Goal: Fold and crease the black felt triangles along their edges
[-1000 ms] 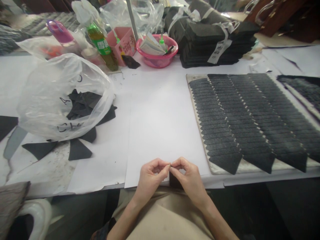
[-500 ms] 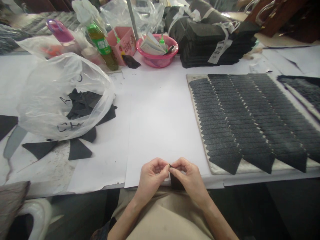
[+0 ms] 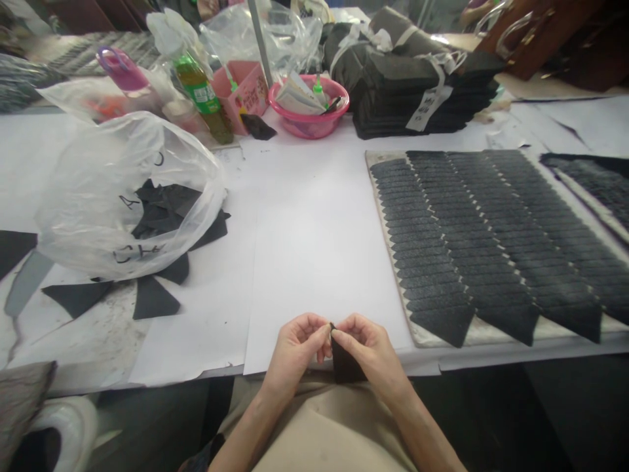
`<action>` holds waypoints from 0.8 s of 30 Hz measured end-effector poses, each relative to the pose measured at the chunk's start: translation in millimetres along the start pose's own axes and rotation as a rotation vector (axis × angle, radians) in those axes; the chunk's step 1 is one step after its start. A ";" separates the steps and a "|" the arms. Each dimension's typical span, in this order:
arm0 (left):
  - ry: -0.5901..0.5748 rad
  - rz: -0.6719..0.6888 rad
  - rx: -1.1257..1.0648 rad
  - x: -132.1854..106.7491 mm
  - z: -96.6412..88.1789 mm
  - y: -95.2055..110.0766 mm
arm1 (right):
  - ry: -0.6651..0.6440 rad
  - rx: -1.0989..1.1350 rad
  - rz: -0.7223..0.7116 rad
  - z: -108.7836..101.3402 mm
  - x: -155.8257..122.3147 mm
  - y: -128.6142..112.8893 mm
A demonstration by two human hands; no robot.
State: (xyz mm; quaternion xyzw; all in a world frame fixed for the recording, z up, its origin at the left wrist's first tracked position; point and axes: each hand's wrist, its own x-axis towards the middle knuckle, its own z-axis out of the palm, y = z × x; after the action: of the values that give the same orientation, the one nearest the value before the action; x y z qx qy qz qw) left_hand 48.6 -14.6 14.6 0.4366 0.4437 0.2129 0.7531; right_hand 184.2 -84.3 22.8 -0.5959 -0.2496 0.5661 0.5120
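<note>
Close to the table's front edge, my left hand (image 3: 297, 347) and my right hand (image 3: 371, 341) meet, thumbs and forefingers pinched together. Between them is a small black leather-like piece (image 3: 346, 366). Both hands grip its top edge at the same corner, and the rest hangs down partly behind my right hand. To the right lies a pale board (image 3: 417, 335) covered with overlapping rows of black pointed pieces (image 3: 491, 242). On the left, a clear plastic bag (image 3: 78, 203) holds more black pieces (image 3: 167, 203), with several loose ones (image 3: 156, 298) in front of it.
Along the back stand a green-labelled bottle (image 3: 204, 98), a pink box (image 3: 246, 88), a pink basin (image 3: 309, 121) with small items, and a tied black stack (image 3: 393, 92). White paper (image 3: 314, 229) covers the table between bag and board. A second board of dark pieces (image 3: 594, 183) is far right.
The black piece shows more below my right hand, and my left fingers have shifted slightly at its top edge. The view has tilted a little; the things on the table have stayed put.
</note>
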 end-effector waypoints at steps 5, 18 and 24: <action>0.002 -0.018 -0.044 0.0 0.6 -0.9 | 0.044 0.076 0.014 0.6 1.0 -0.2; 0.078 0.040 0.061 -2.0 1.9 -2.2 | 0.047 0.086 -0.004 2.4 0.7 2.3; 0.073 0.085 0.129 -5.5 2.4 -0.9 | 0.078 -0.035 -0.061 -0.9 0.9 -2.9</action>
State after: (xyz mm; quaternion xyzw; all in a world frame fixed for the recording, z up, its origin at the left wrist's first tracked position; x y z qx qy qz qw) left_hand 47.8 -20.1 17.0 0.4946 0.4650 0.2314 0.6969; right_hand 186.0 -82.8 24.9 -0.6184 -0.2573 0.5221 0.5280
